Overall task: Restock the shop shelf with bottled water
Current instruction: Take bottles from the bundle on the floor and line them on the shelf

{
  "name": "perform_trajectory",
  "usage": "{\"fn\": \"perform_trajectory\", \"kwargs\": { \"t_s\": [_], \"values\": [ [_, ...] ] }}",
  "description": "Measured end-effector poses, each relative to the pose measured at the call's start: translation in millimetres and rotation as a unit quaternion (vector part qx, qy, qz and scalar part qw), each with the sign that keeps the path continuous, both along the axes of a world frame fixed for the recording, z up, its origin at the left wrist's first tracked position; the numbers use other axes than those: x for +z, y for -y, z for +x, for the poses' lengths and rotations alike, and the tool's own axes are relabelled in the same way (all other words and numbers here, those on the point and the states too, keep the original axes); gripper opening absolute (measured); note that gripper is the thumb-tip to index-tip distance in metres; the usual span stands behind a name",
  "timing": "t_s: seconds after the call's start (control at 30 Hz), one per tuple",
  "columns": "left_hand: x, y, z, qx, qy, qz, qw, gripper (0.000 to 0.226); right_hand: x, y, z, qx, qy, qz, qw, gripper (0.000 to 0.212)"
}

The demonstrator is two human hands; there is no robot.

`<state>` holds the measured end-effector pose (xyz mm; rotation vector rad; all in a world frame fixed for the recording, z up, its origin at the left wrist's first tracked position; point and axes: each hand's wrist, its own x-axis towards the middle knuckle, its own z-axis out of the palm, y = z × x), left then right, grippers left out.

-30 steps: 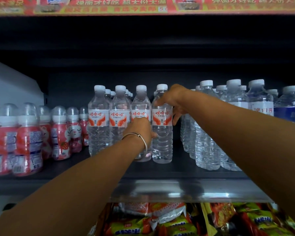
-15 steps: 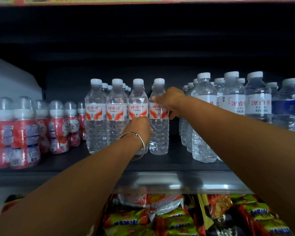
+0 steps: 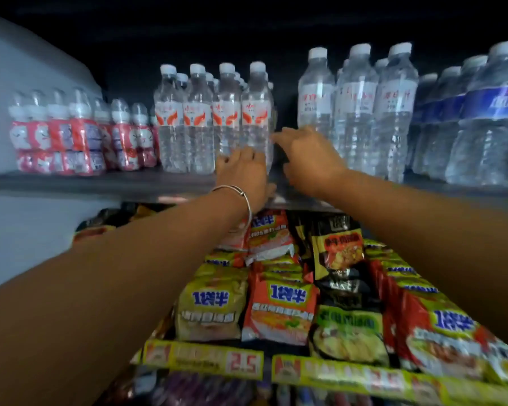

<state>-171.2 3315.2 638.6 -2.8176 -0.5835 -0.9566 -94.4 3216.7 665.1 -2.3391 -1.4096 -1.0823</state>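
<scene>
Up front, four red-label water bottles (image 3: 213, 121) standing on shelf (image 3: 100, 183) — both hands, left (image 3: 242, 174) and right (image 3: 308, 155), hovering loosely spread — gripping nothing.

Just above both hands, the clear water bottles (image 3: 255, 118) carry white caps and white labels with red-orange wing shapes; the left wrist wears a silver bangle (image 3: 241, 197). Left of the hands stand red-and-pink bottles (image 3: 79, 142) with white cartoon faces; right of them, clear bottles (image 3: 393, 112) with red-lettered white labels, then blue-labelled bottles (image 3: 493, 118). Below the hands lie yellow-green, red and black packets (image 3: 279, 306) with blue-and-white lettering, behind yellow price strips (image 3: 206, 358).
</scene>
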Motion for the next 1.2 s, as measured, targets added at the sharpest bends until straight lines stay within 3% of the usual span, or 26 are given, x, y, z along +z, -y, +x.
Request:
{"fn": "perform_trajectory", "kwargs": {
  "t_s": [0.2, 0.47, 0.57, 0.8, 0.93, 1.2],
  "values": [
    [-109.4, 75.4, -24.2, 0.004, 0.002, -0.031, 1.000, 0.051, -127.4, 77.3, -24.4, 0.002, -0.073, -0.013, 0.997, 0.044],
    [-336.2, 123.1, -27.9, -0.017, -0.077, -0.120, 0.990, 0.050, -356.1, 131.3, -24.6, -0.020, -0.242, -0.134, 0.961, 0.047],
    [-424.4, 130.9, -30.4, -0.016, -0.112, -0.155, 0.982, 0.044, -443.9, 140.6, -19.9, -0.016, -0.297, -0.133, 0.945, 0.049],
    [-622.3, 137.7, -54.7, 0.006, -0.209, -0.192, 0.959, 0.051, -651.2, 145.1, -42.3, -0.057, -0.402, -0.228, 0.885, 0.057],
    [-728.5, 125.6, -74.5, 0.037, -0.281, -0.265, 0.922, 0.047, -765.0, 138.6, -73.0, -0.060, -0.458, -0.287, 0.839, 0.049],
    [-893.0, 93.9, -109.6, 0.092, -0.332, -0.265, 0.901, 0.046, -957.4, 114.4, -131.6, -0.039, -0.539, -0.327, 0.775, 0.063]
  ]
}}
